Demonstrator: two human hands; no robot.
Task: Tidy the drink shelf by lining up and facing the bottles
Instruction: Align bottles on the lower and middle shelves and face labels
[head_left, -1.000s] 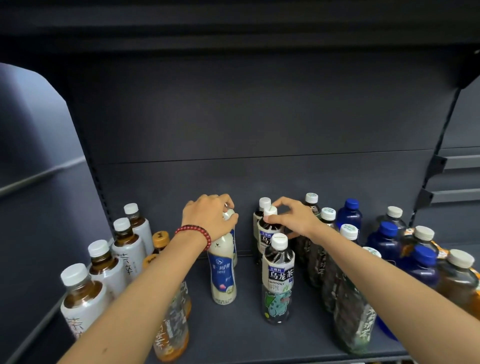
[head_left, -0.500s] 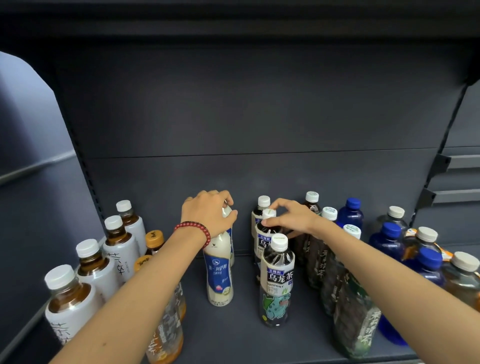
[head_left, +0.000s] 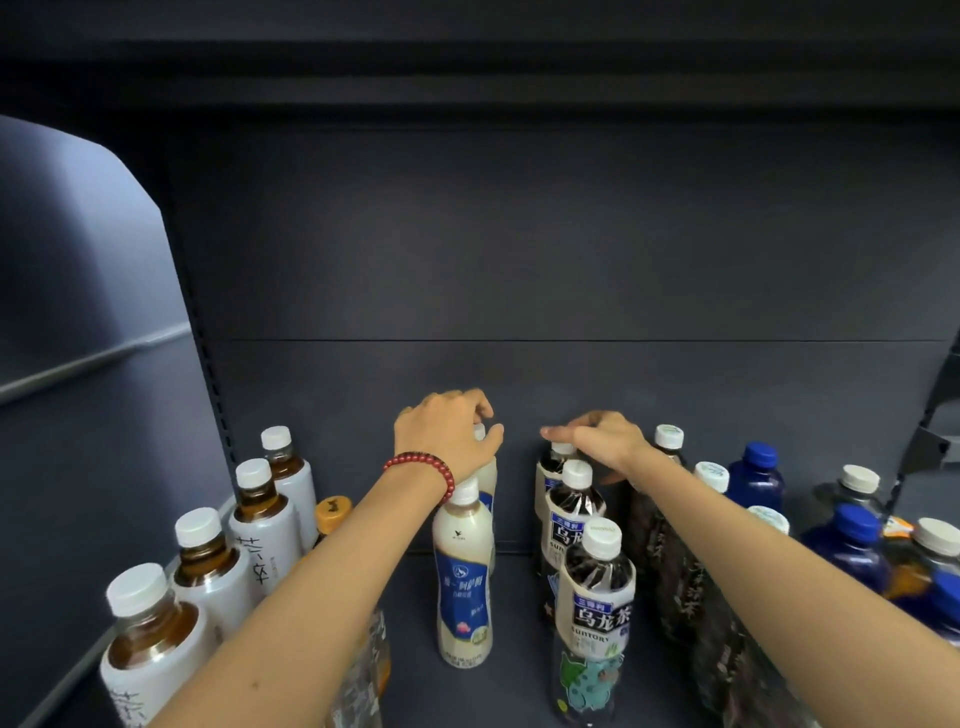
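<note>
Two cream milk-drink bottles stand one behind the other at mid-shelf. My left hand (head_left: 447, 436), with a red bead bracelet, grips the cap of the rear milk bottle (head_left: 489, 480), behind the front milk bottle (head_left: 464, 571). To the right, three oolong tea bottles form a row: front (head_left: 597, 613), middle (head_left: 574, 519) and rear (head_left: 549, 470). My right hand (head_left: 597, 439) is over the rear tea bottle's cap, its fingers stretched out to the left and slightly blurred. Whether it touches the cap is unclear.
A row of white-labelled brown tea bottles (head_left: 208, 566) lines the left wall, with an orange-capped bottle (head_left: 332, 512) beside it. Dark-labelled bottles (head_left: 675, 561) and blue bottles (head_left: 758, 478) crowd the right. Bare shelf floor (head_left: 514, 623) lies between the two middle rows.
My right hand let go of its pinch on the middle oolong bottle's cap and reached back over the rear one with straight fingers. My left hand kept hold of the rear milk bottle's cap.
</note>
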